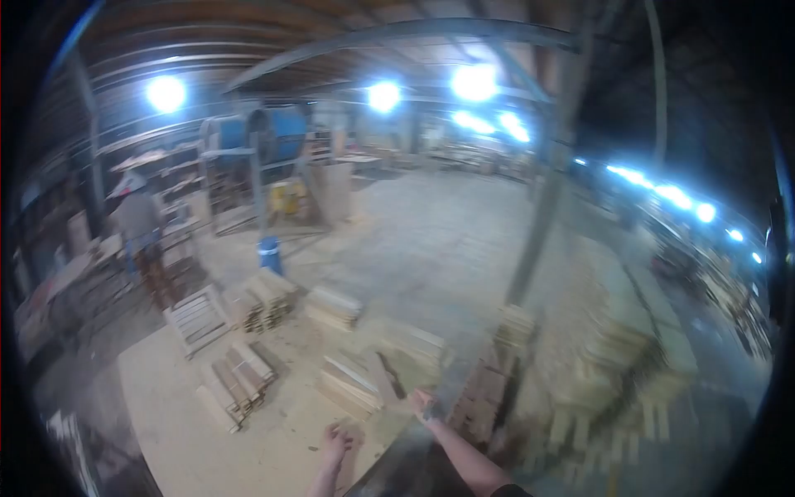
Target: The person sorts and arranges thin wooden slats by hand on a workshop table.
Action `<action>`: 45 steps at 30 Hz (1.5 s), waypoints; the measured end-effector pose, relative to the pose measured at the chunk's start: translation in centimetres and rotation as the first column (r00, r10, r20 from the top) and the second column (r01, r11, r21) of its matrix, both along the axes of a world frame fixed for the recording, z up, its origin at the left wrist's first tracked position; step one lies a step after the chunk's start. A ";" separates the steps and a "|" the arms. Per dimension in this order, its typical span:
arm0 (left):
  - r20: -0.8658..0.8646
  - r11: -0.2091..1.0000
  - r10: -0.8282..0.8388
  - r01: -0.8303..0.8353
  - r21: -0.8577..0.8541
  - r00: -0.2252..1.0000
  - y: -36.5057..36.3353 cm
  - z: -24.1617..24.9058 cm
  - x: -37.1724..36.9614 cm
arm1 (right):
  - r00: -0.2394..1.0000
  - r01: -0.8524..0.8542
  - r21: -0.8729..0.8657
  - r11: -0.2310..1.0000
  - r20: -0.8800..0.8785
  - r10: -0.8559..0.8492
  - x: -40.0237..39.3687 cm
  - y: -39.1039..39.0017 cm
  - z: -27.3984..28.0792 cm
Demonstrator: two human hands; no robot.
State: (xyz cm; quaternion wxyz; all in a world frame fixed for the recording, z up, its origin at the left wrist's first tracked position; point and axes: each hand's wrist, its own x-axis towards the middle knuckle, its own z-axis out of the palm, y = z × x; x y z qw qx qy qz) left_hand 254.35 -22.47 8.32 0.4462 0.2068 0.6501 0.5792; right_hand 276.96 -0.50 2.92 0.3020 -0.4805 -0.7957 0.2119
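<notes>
My left hand (pixel 335 441) hovers over the light board surface at the lower middle. Its fingers are loosely bent and apart, with nothing visible in them. To its right, my right hand (pixel 422 403) looks closed beside the near end of a narrow brown wooden board (pixel 383 378). Blur hides whether the fingers grip that board. Just left of the board lies a stack of pale wooden strips (pixel 348 384). Under my forearms is a dark surface (pixel 406 468).
More strip stacks (pixel 238 379) lie left, near a slatted wooden frame (pixel 199 320). Brown pieces (pixel 480 398) and tall timber piles (pixel 617 331) stand right, by a post (pixel 542 215). A person (pixel 141 224) stands far left; a blue bin (pixel 270 255) sits beyond.
</notes>
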 end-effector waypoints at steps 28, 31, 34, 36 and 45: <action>-0.067 0.774 0.624 -0.627 -0.085 0.779 9.0 -3.2 -1.6 | 0.574 -0.785 -0.308 0.538 -0.032 0.819 -17.2 1.0 -3.9; -0.381 0.662 0.476 -0.608 -0.439 0.793 3.5 -1.7 -3.3 | 0.481 -0.827 -0.279 0.488 0.100 0.871 -18.0 -4.7 -3.7; -0.573 0.647 0.336 -0.625 -0.437 0.747 -3.0 -3.1 -5.8 | 0.394 -0.837 -0.262 0.481 0.321 0.861 -20.3 -11.6 -2.2; -0.519 0.668 0.334 -0.586 -0.458 0.787 -8.0 -2.3 -7.3 | 0.401 -0.877 -0.139 0.459 0.314 0.861 -22.0 -15.7 -0.9; -0.866 0.468 0.144 -0.804 -0.366 0.478 -27.4 -3.4 -12.4 | 0.147 -0.962 -0.161 0.222 0.377 0.914 -27.5 -33.5 -0.1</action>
